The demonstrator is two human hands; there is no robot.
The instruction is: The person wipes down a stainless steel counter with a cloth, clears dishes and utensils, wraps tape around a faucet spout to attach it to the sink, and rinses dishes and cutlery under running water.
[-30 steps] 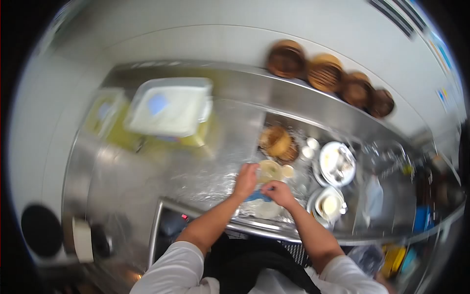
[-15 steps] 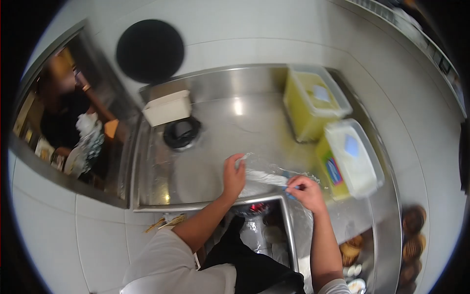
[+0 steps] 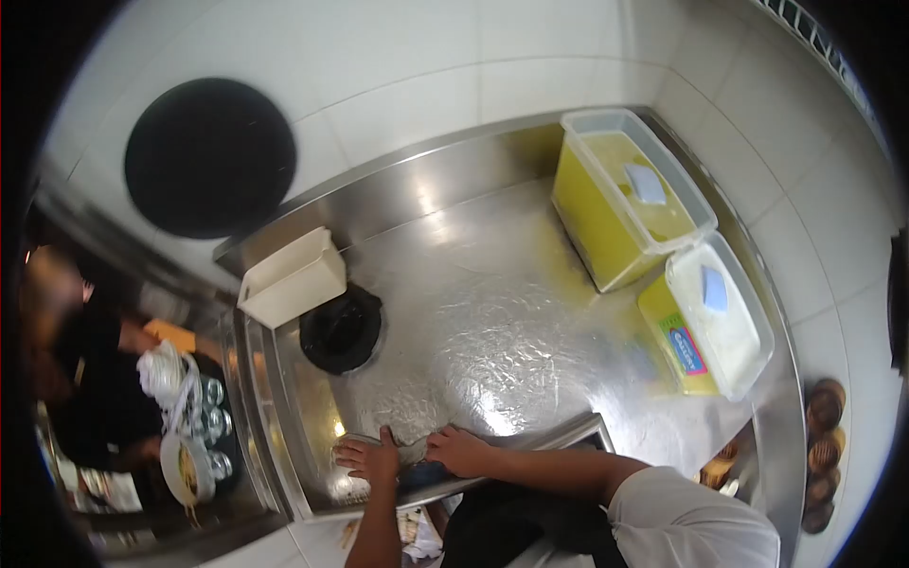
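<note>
My left hand (image 3: 371, 459) lies with fingers spread, palm down, near the front left of the steel counter (image 3: 426, 246). A pale crumpled strip (image 3: 412, 452), which looks like plastic film or thin cloth, runs between my two hands. My right hand (image 3: 459, 452) has its fingers curled on the strip's right end. Something bluish (image 3: 424, 473) shows just below the strip, too unclear to name. A wrinkled, glossy sheen (image 3: 511, 364), film or wetness, covers the counter beyond my hands.
Two clear tubs of yellow contents (image 3: 606, 208) (image 3: 715, 322) stand at the right. A cream rectangular bin (image 3: 294, 279) and a black round object (image 3: 341, 327) sit at the left. Through the opening, another person (image 3: 99, 379) stands near a white bowl (image 3: 185, 469) and glasses (image 3: 216, 421).
Both my hands have moved left and down to the counter's front left. The white strip stretched between them has come along. My left fingers have spread flat. The view has turned.
</note>
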